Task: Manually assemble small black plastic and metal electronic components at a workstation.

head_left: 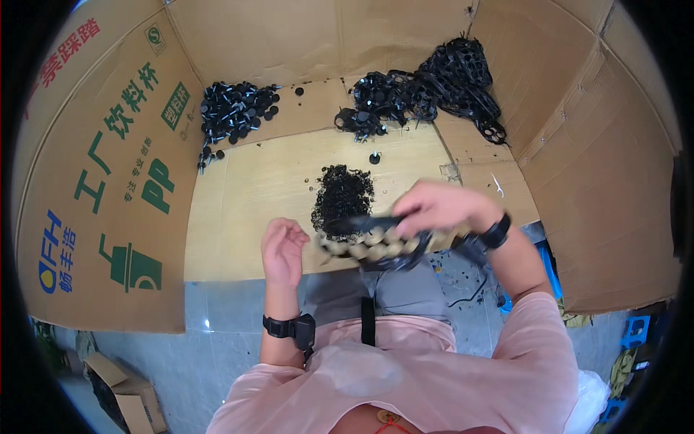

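A large brown cardboard box (347, 173), opened flat with its flaps standing up as walls, fills most of the view. Its left flap (108, 181) carries green, blue and red printed markings and a green cup-shaped symbol. A smaller open cardboard box (126, 398), possibly empty, sits on the floor at lower left.
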The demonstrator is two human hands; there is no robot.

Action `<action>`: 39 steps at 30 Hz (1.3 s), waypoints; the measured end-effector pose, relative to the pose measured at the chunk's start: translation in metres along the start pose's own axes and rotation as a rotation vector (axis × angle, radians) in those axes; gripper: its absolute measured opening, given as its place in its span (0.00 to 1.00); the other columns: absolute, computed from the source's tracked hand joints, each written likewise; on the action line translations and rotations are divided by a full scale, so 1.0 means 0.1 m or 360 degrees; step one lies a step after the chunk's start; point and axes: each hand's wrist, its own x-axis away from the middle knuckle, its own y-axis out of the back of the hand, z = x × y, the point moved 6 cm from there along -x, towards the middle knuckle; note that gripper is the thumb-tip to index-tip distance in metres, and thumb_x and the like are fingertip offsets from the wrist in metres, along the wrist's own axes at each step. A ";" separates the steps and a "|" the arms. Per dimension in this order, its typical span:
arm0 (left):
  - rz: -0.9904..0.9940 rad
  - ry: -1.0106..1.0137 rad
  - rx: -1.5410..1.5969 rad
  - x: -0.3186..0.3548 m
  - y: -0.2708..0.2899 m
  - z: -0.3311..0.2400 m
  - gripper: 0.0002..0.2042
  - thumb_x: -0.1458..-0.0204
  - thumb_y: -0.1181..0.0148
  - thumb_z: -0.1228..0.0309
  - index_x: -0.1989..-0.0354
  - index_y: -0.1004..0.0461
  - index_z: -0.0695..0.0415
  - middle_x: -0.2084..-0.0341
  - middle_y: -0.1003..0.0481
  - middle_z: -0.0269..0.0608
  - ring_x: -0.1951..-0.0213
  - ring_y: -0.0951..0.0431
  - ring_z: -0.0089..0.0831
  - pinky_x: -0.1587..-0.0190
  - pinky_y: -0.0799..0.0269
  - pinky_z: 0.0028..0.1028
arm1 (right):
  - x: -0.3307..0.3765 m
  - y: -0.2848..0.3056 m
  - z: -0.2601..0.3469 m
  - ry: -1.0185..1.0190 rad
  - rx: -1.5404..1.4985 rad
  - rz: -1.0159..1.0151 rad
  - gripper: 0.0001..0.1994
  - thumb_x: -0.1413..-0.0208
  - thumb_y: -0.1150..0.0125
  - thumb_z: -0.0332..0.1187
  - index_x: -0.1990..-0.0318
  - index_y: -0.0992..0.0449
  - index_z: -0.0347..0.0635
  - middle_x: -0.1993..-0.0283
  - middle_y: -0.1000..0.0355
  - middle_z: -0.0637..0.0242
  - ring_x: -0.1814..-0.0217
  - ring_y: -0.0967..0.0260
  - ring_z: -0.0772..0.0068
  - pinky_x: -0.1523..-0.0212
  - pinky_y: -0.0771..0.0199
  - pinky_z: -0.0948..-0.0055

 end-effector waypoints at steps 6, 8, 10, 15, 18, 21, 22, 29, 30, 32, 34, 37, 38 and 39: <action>-0.0078 0.0036 0.0084 -0.13 0.01 0.05 0.04 0.46 0.50 0.73 0.65 0.33 0.59 0.73 0.31 0.39 0.68 0.32 0.28 0.63 0.35 0.29 | 1.50 1.78 -1.01 -0.0232 -0.0668 -0.2420 0.16 0.42 0.47 0.41 0.51 0.28 0.42 0.56 0.25 0.70 0.60 0.30 0.78 0.62 0.34 0.77; -0.0049 0.0052 0.0030 -0.16 -0.01 0.08 0.03 0.46 0.50 0.73 0.66 0.33 0.59 0.73 0.31 0.39 0.68 0.32 0.28 0.63 0.35 0.28 | 1.57 1.72 -1.29 -0.0289 -0.0710 -0.2375 0.17 0.43 0.46 0.41 0.50 0.28 0.42 0.55 0.25 0.69 0.60 0.30 0.77 0.62 0.34 0.78; 0.0008 0.0050 -0.0073 -0.13 0.02 0.10 0.03 0.45 0.51 0.74 0.65 0.33 0.60 0.73 0.31 0.39 0.68 0.32 0.28 0.63 0.35 0.28 | 1.45 1.56 -1.46 -0.0421 -0.0655 -0.2211 0.18 0.44 0.45 0.42 0.50 0.28 0.43 0.55 0.25 0.69 0.61 0.29 0.77 0.63 0.34 0.79; 0.0066 0.0002 -0.0261 -0.09 -0.02 0.11 0.03 0.46 0.50 0.76 0.65 0.32 0.61 0.73 0.30 0.39 0.69 0.31 0.27 0.63 0.33 0.27 | 0.74 1.23 -1.36 -0.0578 -0.0491 -0.1701 0.12 0.43 0.45 0.33 0.52 0.28 0.42 0.59 0.25 0.70 0.65 0.30 0.81 0.68 0.35 0.81; 0.0090 -0.0013 -0.0440 -0.08 -0.04 0.15 0.02 0.46 0.49 0.77 0.66 0.32 0.61 0.73 0.29 0.39 0.69 0.30 0.27 0.63 0.32 0.26 | 0.38 1.45 -1.43 -0.0720 -0.0137 -0.1464 0.15 0.48 0.40 0.36 0.53 0.26 0.42 0.60 0.25 0.67 0.60 0.28 0.73 0.59 0.30 0.73; 0.0089 0.0009 -0.0578 0.00 -0.04 0.16 0.01 0.46 0.47 0.77 0.67 0.31 0.61 0.73 0.28 0.38 0.69 0.29 0.25 0.62 0.33 0.24 | 0.08 1.88 -1.40 -0.0595 0.0797 -0.1445 0.18 0.52 0.37 0.33 0.52 0.27 0.40 0.59 0.26 0.60 0.54 0.28 0.61 0.52 0.30 0.68; 0.0088 -0.0023 -0.0702 0.02 -0.03 0.15 0.01 0.46 0.48 0.77 0.67 0.31 0.61 0.73 0.28 0.37 0.69 0.29 0.24 0.62 0.33 0.24 | -0.03 1.99 -1.39 -0.0586 0.0993 -0.1403 0.20 0.54 0.37 0.31 0.51 0.28 0.41 0.56 0.27 0.58 0.50 0.31 0.57 0.49 0.32 0.66; 0.0007 -0.0078 -0.1068 0.07 -0.08 0.10 0.02 0.48 0.46 0.81 0.68 0.30 0.61 0.72 0.28 0.35 0.69 0.29 0.21 0.63 0.33 0.20 | -0.42 2.43 -1.70 -0.0947 0.1887 -0.1103 0.27 0.55 0.41 0.30 0.43 0.33 0.57 0.36 0.41 0.65 0.37 0.44 0.51 0.39 0.40 0.56; 0.0024 -0.0058 -0.1079 0.09 -0.09 0.08 0.01 0.48 0.46 0.81 0.68 0.30 0.62 0.72 0.28 0.36 0.69 0.29 0.21 0.63 0.33 0.20 | -0.46 2.41 -1.79 -0.1152 0.2037 -0.0909 0.27 0.55 0.41 0.33 0.42 0.33 0.61 0.36 0.41 0.67 0.36 0.45 0.52 0.38 0.42 0.54; 0.0057 -0.0058 -0.0963 0.09 -0.15 0.09 0.02 0.48 0.46 0.81 0.68 0.31 0.62 0.72 0.28 0.38 0.68 0.29 0.22 0.64 0.33 0.21 | -0.38 2.52 -1.94 -0.1113 0.1959 -0.0965 0.24 0.54 0.41 0.36 0.46 0.30 0.63 0.41 0.35 0.68 0.37 0.44 0.55 0.40 0.43 0.53; 0.0067 -0.0090 -0.0929 0.06 -0.14 0.07 0.02 0.49 0.46 0.81 0.68 0.31 0.62 0.72 0.29 0.38 0.68 0.29 0.23 0.64 0.33 0.22 | -0.35 2.67 -1.94 -0.1016 0.1887 -0.0957 0.22 0.55 0.40 0.35 0.49 0.28 0.61 0.48 0.30 0.68 0.40 0.41 0.57 0.45 0.38 0.55; 0.0118 -0.0107 -0.0816 0.01 -0.16 0.11 0.02 0.49 0.47 0.82 0.67 0.31 0.63 0.72 0.29 0.39 0.68 0.30 0.25 0.63 0.33 0.23 | -0.19 2.92 -2.12 -0.0521 0.1681 -0.1148 0.17 0.55 0.41 0.27 0.55 0.25 0.53 0.55 0.26 0.62 0.51 0.33 0.53 0.50 0.32 0.62; 0.0142 -0.0110 -0.0754 -0.01 -0.17 0.11 0.03 0.48 0.47 0.83 0.67 0.31 0.64 0.71 0.30 0.39 0.67 0.30 0.25 0.62 0.33 0.23 | -0.17 2.97 -2.06 -0.0354 0.1477 -0.1233 0.15 0.54 0.42 0.22 0.57 0.25 0.46 0.56 0.26 0.58 0.55 0.32 0.49 0.51 0.31 0.64; 0.0139 -0.0085 -0.0753 -0.02 -0.16 0.11 0.03 0.48 0.47 0.83 0.67 0.31 0.64 0.71 0.30 0.39 0.67 0.30 0.25 0.62 0.33 0.23 | -0.15 3.08 -2.17 -0.0363 0.1188 -0.1272 0.15 0.53 0.42 0.21 0.56 0.25 0.44 0.57 0.25 0.59 0.55 0.30 0.52 0.53 0.31 0.64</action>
